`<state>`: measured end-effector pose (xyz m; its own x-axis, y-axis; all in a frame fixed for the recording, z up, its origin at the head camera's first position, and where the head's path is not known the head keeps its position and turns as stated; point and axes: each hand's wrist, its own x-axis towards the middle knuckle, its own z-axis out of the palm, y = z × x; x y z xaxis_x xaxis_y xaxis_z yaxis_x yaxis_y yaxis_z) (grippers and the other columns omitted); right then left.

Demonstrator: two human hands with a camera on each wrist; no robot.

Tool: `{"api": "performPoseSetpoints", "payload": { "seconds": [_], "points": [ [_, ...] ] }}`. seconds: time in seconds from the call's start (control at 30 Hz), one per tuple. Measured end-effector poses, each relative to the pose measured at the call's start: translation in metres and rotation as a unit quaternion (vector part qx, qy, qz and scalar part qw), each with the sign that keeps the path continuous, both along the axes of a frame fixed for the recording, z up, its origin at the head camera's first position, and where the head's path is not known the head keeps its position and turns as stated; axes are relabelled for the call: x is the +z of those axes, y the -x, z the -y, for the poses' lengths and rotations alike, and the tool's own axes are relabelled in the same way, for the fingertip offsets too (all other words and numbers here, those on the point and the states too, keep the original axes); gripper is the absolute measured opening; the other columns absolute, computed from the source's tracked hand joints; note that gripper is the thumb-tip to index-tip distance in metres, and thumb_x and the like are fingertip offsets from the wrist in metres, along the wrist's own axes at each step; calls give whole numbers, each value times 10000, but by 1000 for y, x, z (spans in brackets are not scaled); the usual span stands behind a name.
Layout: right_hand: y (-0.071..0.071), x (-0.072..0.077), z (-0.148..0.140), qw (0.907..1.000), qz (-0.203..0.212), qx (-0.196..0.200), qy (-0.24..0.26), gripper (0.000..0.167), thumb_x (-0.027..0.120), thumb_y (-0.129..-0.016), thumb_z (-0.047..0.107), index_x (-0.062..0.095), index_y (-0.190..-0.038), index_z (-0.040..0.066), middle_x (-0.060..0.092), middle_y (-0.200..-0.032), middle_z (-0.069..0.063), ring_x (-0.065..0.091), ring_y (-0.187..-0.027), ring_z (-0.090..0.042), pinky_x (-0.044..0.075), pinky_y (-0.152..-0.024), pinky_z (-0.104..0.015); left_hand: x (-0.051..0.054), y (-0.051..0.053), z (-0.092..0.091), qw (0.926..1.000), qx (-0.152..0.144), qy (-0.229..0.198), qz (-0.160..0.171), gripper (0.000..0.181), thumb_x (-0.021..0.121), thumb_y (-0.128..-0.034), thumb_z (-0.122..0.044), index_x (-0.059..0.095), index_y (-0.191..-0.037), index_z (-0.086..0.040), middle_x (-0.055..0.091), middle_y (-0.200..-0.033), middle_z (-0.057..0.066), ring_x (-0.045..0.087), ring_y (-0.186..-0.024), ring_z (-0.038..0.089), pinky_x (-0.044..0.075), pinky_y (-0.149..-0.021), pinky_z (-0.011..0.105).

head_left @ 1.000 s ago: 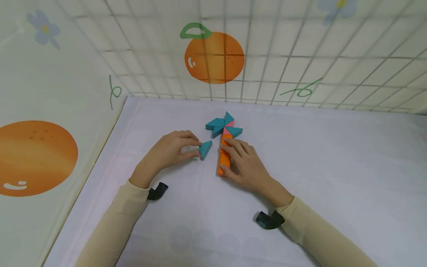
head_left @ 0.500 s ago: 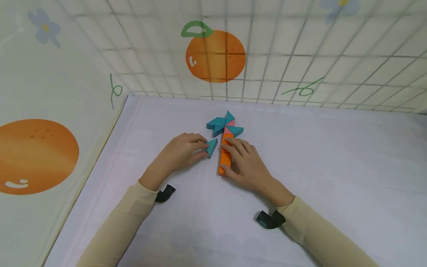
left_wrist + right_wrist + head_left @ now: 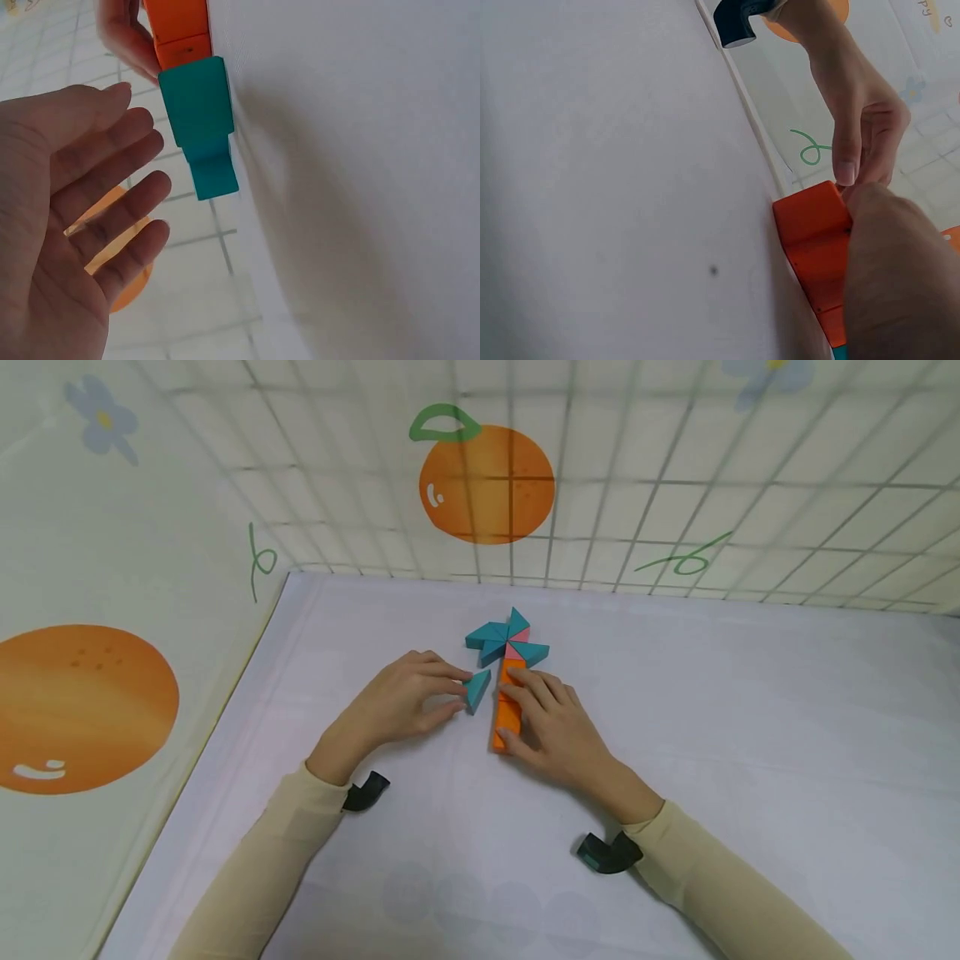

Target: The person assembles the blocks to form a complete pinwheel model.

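Note:
A teal triangular block (image 3: 477,690) lies on the white tabletop, left of a column of orange blocks (image 3: 508,714). Beside it is my left hand (image 3: 401,702), with its fingertips near the block in the head view. The left wrist view has that hand (image 3: 82,165) spread, with a gap to the teal block (image 3: 199,105). My right hand (image 3: 558,727) rests on the orange column, fingers and thumb laid across its top. Above the column is a pinwheel shape of teal blocks (image 3: 491,639) and pink blocks (image 3: 517,642). In the right wrist view, the right hand (image 3: 904,277) partly hides the orange blocks (image 3: 817,240).
White cloth covers the table (image 3: 750,735). A wall with a printed grid and orange (image 3: 487,485) stands behind it, and another printed wall (image 3: 75,577) borders the left. Dark wrist mounts (image 3: 609,853) sit under both cuffs.
The teal triangular block has moved right, closer to the orange column. My left hand moved right with it, then drew slightly back left, away from the block. The right hand stays on the orange blocks.

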<state>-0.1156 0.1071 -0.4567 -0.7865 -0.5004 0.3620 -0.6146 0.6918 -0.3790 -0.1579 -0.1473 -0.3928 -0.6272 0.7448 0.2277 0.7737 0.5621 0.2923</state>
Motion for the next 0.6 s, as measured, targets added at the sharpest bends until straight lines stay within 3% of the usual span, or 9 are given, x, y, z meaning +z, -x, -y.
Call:
{"api": "performPoseSetpoints", "payload": {
  "seconds": [0.6],
  "points": [
    [1,0,0,9998,-166,31,74,545,591,-904,408,543,-1342,86,480,-1418,-105,435,-1287,-332,408,-1018,-494,-12,0,-9,9997,-78,210,-138,275,731,-879,-249,753,-1103,-92,686,-1201,39,617,-1109,222,490,-968,397]
  ]
}}
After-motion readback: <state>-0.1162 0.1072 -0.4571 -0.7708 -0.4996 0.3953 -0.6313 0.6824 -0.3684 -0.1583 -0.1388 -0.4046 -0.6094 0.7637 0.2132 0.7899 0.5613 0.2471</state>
